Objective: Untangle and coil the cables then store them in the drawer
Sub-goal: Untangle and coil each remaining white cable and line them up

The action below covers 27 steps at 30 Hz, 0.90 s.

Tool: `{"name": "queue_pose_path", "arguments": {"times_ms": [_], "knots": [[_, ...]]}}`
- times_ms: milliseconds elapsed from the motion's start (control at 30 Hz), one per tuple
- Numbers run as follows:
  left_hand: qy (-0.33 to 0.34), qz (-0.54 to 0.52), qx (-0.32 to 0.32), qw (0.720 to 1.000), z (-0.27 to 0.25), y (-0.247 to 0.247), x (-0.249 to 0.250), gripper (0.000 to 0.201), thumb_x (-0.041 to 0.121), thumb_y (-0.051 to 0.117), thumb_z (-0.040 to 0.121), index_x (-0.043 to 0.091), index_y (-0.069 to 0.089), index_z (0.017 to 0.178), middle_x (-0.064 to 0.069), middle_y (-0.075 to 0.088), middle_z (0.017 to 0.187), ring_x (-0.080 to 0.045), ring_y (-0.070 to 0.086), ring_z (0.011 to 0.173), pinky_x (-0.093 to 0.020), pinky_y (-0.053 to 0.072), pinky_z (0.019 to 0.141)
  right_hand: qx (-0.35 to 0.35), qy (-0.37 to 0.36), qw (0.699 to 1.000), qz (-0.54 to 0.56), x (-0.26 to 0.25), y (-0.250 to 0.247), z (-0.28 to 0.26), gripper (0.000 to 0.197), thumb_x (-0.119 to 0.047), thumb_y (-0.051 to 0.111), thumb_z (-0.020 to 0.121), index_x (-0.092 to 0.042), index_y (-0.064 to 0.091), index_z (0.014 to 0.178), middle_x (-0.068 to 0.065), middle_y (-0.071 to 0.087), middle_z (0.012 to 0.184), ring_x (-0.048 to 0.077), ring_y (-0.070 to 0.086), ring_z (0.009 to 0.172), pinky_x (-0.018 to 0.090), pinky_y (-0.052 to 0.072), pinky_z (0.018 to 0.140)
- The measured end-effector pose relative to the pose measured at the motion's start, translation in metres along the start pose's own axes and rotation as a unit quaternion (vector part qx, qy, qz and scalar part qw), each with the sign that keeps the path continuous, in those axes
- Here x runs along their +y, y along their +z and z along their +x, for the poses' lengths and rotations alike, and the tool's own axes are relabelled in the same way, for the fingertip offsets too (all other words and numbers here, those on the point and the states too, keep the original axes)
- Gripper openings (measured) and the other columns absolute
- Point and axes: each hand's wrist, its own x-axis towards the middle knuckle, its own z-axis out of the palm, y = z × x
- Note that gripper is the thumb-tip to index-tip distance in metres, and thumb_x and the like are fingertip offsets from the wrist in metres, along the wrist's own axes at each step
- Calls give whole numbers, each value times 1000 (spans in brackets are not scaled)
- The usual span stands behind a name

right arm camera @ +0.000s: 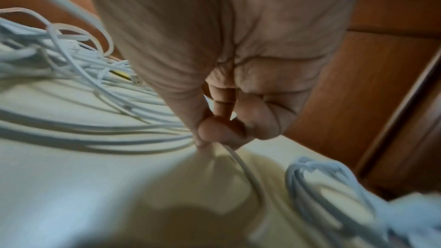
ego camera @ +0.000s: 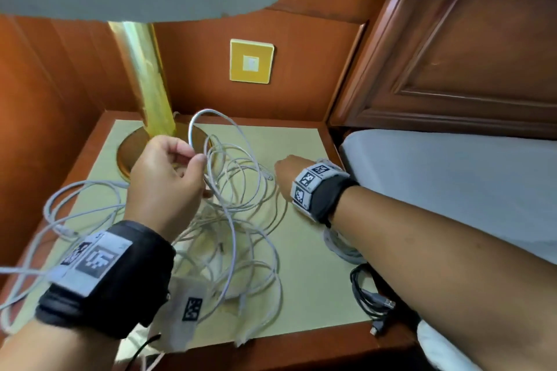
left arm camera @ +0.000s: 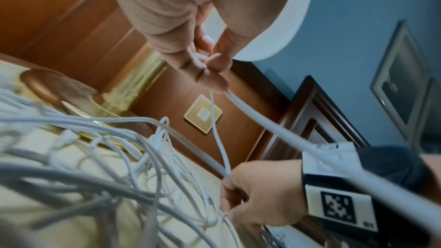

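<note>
White tangled cables [ego camera: 238, 208], judged light and limp, are pinched by left hand [ego camera: 168, 178]; right hand [ego camera: 286, 173] pinches one strand at the fingertips.

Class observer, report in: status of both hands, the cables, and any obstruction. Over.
Left hand pinches a loop of the white cable tangle. Right hand pinches a white strand at the tabletop. Lamp base crowds the tangle; black cable coiled aside.
</note>
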Motion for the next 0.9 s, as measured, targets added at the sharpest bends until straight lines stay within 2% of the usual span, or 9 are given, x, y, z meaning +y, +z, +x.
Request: {"name": "queue_pose_path", "arguments": {"times_ms": [67, 133, 233, 367, 467, 533, 667, 767, 900], "knots": [[-18, -84, 4, 996, -2, -13, -4, 22, 10, 62, 95, 24, 46, 91, -18, 64, 87, -16, 65, 49, -35, 59, 58, -10, 30, 999, -5, -5, -4, -1, 16, -21, 54, 94, -15, 53, 80, 8, 59, 85, 23, 55, 66, 37, 52, 70], [-22, -147, 4, 989, -6, -23, -4, 24, 3, 59, 97, 22, 45, 95, -12, 58, 84, -11, 60, 46, -47, 60, 64, 28, 58, 997, 48, -9, -17, -5, 13, -22, 55, 93, -13, 53, 84, 5, 56, 81, 25, 57, 72, 35, 53, 72], [-24, -186, 1, 982, -15, -35, -2, 17, 0, 54, 98, 13, 46, 106, -10, 56, 86, -8, 58, 48, -43, 60, 63, 110, 69, 974, 184, -23, -39, -35, 9, -9, 55, 93, -11, 56, 84, 13, 63, 89, 30, 68, 86, 32, 55, 74], [-16, -213, 6, 977, -34, -49, 2, 18, 1, 48, 101, 19, 51, 100, -6, 57, 81, -12, 60, 54, -40, 61, 65, 98, 31, 862, 496, -51, -43, -70, 19, -2, 49, 97, -11, 52, 81, 15, 60, 84, 23, 71, 63, 39, 57, 63], [-13, -232, 11, 973, -55, -62, 5, 17, 6, 46, 104, 20, 54, 100, -5, 60, 81, -16, 64, 59, -40, 61, 68, 107, 24, 883, 456, -67, -42, -91, 18, -1, 45, 95, -16, 55, 95, 8, 58, 94, 26, 70, 72, 37, 54, 59], [-17, -251, 16, 968, -73, -72, 10, 14, 7, 46, 104, 15, 56, 101, -8, 61, 82, -18, 66, 61, -37, 62, 68, 149, 40, 913, 377, -69, -42, -107, 32, -5, 42, 91, -22, 58, 112, 4, 64, 102, 25, 70, 85, 37, 57, 68], [4, -285, -5, 958, -116, -90, 19, 14, 9, 47, 105, 6, 61, 103, -7, 66, 81, -27, 73, 71, -34, 62, 70, 196, 9, 912, 361, -79, -37, -168, 55, -6, 51, 83, -29, 49, 133, 3, 64, 103, 23, 64, 87, 38, 56, 72], [12, -309, -29, 950, -151, -106, 28, 17, 10, 48, 104, 6, 64, 99, -11, 70, 83, -32, 75, 77, -36, 62, 74, 147, -106, 932, 315, -97, -20, -223, 86, -4, 70, 79, -32, 32, 150, 6, 41, 138, 16, 57, 90, 29, 51, 73], [25, -304, -51, 951, -190, -120, 37, 11, 7, 54, 100, 5, 64, 97, -11, 74, 84, -34, 75, 78, -50, 61, 82, 51, -170, 943, 280, -114, 17, -271, 130, -26, 91, 68, -43, -4, 155, 6, 15, 153, 21, 64, 93, 37, 58, 86]]}}
